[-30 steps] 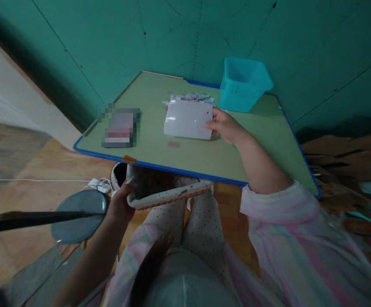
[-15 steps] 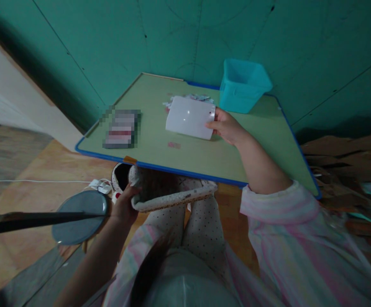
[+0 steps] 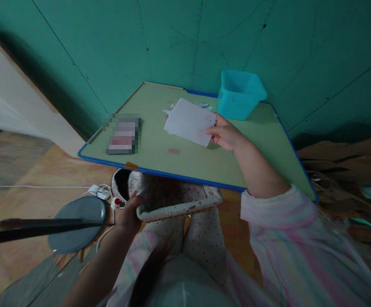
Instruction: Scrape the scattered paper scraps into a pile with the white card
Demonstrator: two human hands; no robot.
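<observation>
My right hand [image 3: 225,133] is closed on one end of a flat white plastic sheet [image 3: 188,121], thumb on top, near a small hole in it. The sheet is over the pale green table [image 3: 204,166], partly covering some small paper-like scraps [image 3: 204,106]. Below the table's front edge, my left hand [image 3: 129,214] grips the near left rim of a white, dark-specked open container [image 3: 179,212]. Its inside is dark and brownish, and part of it is hidden under the table. A small pinkish patch [image 3: 174,151] shows on the tabletop.
A turquoise plastic bin [image 3: 239,100] stands at the back right of the table, against the green wall. At the left lies a pixelated flat device [image 3: 123,136]. A round grey-blue stool [image 3: 76,226] and a white cable [image 3: 38,186] are at lower left. Cardboard [image 3: 348,155] lies at right.
The white sheet has turned slightly in my right hand's grip, its near right corner swinging toward me. The whole view has shifted a little. My left hand keeps its hold on the container.
</observation>
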